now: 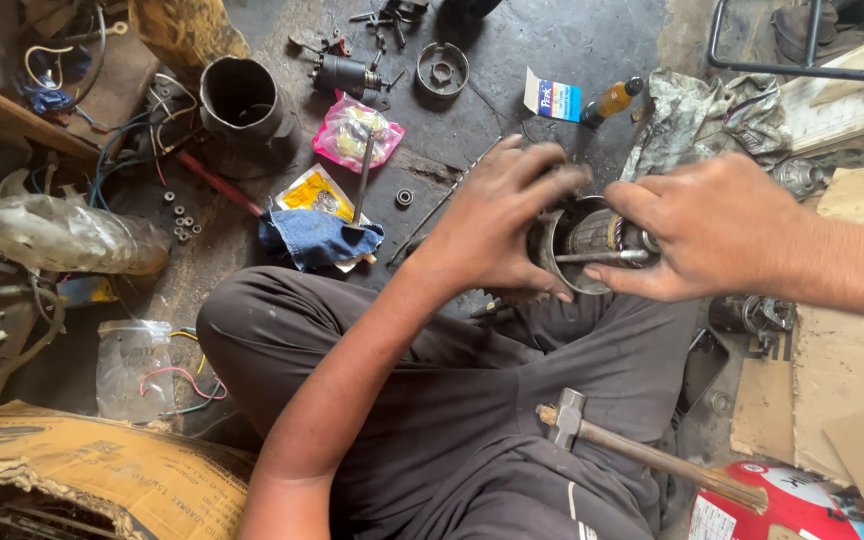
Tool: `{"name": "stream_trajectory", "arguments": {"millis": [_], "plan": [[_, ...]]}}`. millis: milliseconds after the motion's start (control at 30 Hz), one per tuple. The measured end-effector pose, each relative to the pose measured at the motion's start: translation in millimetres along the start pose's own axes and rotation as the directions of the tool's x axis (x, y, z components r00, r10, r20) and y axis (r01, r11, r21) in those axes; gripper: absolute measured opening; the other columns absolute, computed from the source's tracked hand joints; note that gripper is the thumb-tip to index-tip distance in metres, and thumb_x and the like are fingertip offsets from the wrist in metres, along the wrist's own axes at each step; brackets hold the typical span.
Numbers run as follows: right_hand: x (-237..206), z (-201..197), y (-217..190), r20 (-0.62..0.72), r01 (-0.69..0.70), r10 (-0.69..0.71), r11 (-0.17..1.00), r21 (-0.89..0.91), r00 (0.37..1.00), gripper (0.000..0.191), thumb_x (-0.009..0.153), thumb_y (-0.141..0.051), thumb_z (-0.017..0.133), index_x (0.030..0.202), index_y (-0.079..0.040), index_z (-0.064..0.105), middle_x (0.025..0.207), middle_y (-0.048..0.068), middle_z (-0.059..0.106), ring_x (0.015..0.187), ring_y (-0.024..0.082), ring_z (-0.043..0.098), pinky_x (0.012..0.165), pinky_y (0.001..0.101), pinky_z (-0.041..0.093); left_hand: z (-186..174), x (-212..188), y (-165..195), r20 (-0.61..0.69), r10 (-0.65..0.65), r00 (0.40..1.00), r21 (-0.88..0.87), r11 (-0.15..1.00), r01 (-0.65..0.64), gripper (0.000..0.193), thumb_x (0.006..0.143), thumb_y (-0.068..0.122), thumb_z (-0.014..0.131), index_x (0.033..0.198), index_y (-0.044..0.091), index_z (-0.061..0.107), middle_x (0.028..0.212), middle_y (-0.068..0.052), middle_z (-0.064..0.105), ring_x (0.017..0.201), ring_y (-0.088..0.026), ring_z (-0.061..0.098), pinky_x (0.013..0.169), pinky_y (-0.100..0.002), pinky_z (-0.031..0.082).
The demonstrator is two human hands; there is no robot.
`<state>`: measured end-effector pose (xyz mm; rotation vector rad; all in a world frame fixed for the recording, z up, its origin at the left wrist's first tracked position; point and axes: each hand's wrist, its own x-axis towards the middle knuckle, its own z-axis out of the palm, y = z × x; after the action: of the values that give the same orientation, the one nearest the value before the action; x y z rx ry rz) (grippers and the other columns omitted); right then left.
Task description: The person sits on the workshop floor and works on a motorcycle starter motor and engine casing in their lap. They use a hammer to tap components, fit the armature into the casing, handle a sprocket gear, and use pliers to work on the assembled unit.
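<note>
My left hand [497, 225] wraps around a round metal motor housing [559, 262], fingers on its left rim. My right hand [717, 225] grips the same housing from the right, over the copper-wound armature [602, 233] and its steel shaft [602, 257] sitting inside. The housing is held above my crossed legs in dark trousers [472, 380]. A hammer [642, 450] with a wooden handle rests on my right thigh, apart from both hands.
On the greasy floor lie a blue rag [317, 238], a yellow packet [312, 190], a pink bag [357, 135], a dark metal cylinder [242, 100], a small motor [347, 72], an orange bottle [612, 100], a plastic bottle [72, 235], loose nuts [180, 215], and cardboard [92, 470].
</note>
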<state>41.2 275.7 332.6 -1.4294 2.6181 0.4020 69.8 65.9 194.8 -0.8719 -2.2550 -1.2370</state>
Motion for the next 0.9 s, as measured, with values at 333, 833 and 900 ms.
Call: {"name": "stream_trajectory", "arguments": {"millis": [333, 833, 900], "plan": [[-65, 39, -32, -0.289, -0.075, 0.16, 0.956, 0.284, 0.944, 0.065, 0.078, -0.047, 0.075, 0.121, 0.0, 0.061, 0.099, 0.017, 0.073, 0.071, 0.027, 0.072, 0.061, 0.037, 0.059, 52, -105, 3, 0.558, -0.587, 0.587, -0.537, 0.284, 0.794, 0.078, 0.104, 0.073, 0.059, 0.125, -0.001, 0.071, 0.11, -0.024, 0.07, 0.097, -0.033, 0.069, 0.089, -0.047, 0.06], [-174, 87, -87, -0.546, -0.101, 0.082, 0.995, -0.004, 0.834, 0.057, 0.081, -0.008, 0.072, 0.135, -0.023, 0.064, 0.138, 0.017, 0.052, 0.119, 0.037, 0.057, 0.097, 0.0473, 0.047, 118, -93, 86, 0.287, -0.352, 0.891, -0.791, -0.612, 0.013, 0.102, 0.079, 0.035, 0.087, 0.164, 0.006, 0.037, 0.154, -0.014, 0.053, 0.14, -0.028, 0.053, 0.123, -0.043, 0.041], [-179, 106, -100, -0.5, -0.099, 0.418, 0.832, 0.546, 0.758, 0.065, 0.079, -0.007, 0.076, 0.14, -0.021, 0.056, 0.144, 0.016, 0.046, 0.128, 0.035, 0.055, 0.105, 0.0451, 0.05, 99, -94, 85, 0.223, -0.326, 0.918, -0.899, -0.432, 0.065, 0.112, 0.072, 0.032, 0.093, 0.164, 0.01, 0.034, 0.154, -0.012, 0.049, 0.141, -0.028, 0.051, 0.121, -0.045, 0.04]]}}
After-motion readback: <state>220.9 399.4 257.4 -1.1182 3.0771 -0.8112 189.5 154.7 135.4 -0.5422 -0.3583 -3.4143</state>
